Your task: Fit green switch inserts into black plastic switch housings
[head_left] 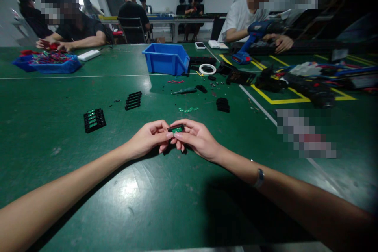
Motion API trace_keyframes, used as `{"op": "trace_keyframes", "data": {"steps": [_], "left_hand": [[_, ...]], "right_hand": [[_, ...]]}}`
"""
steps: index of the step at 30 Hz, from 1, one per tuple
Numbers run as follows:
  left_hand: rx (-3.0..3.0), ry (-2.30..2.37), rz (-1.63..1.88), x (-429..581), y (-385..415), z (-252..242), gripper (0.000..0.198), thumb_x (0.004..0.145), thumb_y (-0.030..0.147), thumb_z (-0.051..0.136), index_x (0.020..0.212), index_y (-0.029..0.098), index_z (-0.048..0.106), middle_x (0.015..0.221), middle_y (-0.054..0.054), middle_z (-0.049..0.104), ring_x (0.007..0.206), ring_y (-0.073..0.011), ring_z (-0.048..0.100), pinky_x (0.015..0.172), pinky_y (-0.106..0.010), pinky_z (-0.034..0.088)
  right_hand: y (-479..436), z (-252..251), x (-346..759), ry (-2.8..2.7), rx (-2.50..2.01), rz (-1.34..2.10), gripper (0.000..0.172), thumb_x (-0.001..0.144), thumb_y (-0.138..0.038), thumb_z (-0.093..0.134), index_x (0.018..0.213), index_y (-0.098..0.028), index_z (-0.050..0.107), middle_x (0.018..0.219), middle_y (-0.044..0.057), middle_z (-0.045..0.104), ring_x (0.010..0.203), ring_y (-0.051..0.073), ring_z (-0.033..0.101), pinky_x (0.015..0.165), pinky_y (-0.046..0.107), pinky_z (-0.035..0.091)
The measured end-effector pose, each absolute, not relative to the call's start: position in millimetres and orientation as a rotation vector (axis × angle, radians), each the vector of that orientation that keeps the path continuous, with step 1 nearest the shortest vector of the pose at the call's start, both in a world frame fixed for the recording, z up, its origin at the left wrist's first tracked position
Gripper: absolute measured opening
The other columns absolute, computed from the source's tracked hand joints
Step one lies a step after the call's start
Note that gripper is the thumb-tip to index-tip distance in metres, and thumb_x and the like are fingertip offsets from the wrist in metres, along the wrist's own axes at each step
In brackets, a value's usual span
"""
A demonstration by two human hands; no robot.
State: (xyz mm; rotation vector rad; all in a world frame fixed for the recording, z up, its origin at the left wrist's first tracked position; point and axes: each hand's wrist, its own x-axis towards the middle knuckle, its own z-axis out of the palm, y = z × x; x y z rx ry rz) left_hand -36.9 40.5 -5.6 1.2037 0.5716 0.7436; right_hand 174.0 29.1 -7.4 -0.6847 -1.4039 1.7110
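Note:
My left hand (152, 138) and my right hand (195, 136) meet above the green table, both closed on one small black plastic housing (171, 128) with a green circuit board (178, 129) in it. Both thumbs press at its near edge, and the fingers behind partly hide it. To the left lies a block of black housings with green boards (94, 120). Nearer the middle is a row of black housings (133, 100). Just beyond my hands are several small green boards (188, 109). A stack of black parts (223, 104) sits to the right.
A blue bin (167, 58) stands beyond a screwdriver (184, 91) and a white ring (207, 69). A co-worker at the right has a blue cordless drill (251, 41) before them. Another person sits behind blue trays of wires (56, 63). A black power tool (310, 88) lies right.

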Motion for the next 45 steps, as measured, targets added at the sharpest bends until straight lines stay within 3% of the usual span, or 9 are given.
{"op": "trace_keyframes", "data": {"steps": [45], "left_hand": [[1.229, 0.577, 0.729, -37.0, 40.9, -5.4, 0.025, 0.090, 0.031, 0.073, 0.089, 0.015, 0.054, 0.078, -0.001, 0.069, 0.052, -0.0063, 0.058, 0.049, -0.017, 0.044]], "right_hand": [[29.4, -7.1, 173.7, -1.404, -0.700, 1.727, 0.033, 0.090, -0.032, 0.074, 0.119, -0.017, 0.065, 0.082, 0.004, 0.073, 0.062, 0.012, 0.066, 0.052, 0.020, 0.051]]}}
